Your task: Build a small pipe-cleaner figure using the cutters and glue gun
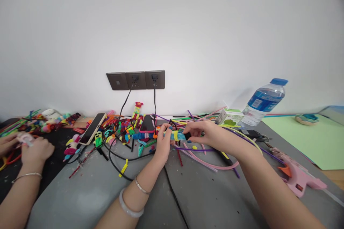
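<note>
My left hand [163, 144], with a bangle and a bracelet on the wrist, is closed round a small blue and yellow pipe-cleaner piece [176, 135]. At the right end of that piece, my right hand [201, 131] pinches a small black part [187, 136]. Whether the black part is fixed to the blue and yellow piece I cannot tell. Just behind my left hand lies a pink-edged phone [147, 123]. Pink and purple pipe cleaners [206, 162] spread on the table under my right hand.
Charging cables run from the wall sockets [135, 80] over the grey table [88, 193]. A pink glue gun [297, 179] lies right, below a tilted water bottle [264, 102] and a green-and-white carton [229, 117]. Another person's hands [36, 152] work at left, near colourful pipe-cleaner figures [72, 146].
</note>
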Demonstrator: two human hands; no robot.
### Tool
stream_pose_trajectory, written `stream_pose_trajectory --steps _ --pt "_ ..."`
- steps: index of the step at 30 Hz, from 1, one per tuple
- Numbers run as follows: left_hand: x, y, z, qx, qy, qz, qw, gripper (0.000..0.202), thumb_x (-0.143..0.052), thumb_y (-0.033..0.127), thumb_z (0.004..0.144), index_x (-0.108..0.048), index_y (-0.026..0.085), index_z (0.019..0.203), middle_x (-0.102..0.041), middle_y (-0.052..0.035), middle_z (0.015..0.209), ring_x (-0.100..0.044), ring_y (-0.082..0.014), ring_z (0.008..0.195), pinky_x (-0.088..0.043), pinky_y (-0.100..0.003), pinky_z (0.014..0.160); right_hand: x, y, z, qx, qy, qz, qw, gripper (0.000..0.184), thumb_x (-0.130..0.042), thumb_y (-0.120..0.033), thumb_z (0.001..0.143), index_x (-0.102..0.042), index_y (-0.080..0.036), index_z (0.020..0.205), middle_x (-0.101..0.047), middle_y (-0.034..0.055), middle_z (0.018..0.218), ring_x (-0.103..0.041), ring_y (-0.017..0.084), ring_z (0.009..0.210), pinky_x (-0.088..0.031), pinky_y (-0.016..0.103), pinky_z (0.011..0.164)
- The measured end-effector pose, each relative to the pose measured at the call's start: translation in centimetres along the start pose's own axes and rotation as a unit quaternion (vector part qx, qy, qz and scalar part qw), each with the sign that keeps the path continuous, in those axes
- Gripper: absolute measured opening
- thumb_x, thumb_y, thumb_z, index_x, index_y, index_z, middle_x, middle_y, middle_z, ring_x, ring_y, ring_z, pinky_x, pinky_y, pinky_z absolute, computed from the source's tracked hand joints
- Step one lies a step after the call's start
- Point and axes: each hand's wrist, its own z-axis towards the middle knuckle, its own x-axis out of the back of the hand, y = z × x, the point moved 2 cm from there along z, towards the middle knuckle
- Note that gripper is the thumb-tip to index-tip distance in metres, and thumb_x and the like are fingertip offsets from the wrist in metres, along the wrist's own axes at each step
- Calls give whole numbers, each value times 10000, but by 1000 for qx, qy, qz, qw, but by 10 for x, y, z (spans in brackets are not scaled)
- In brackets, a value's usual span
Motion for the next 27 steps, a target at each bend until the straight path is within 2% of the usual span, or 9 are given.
stream_pose_trajectory --steps 27 --pt "2 0 -1 -6 20 17 1000 242 -603 439 774 -501 228 834 -401 48 727 -329 -69 515 -382 -166 464 0 0 1 21 21 -17 999 151 -609 -241 801 -698 -186 910 -681 35 758 -612 173 691 -476 282 652"
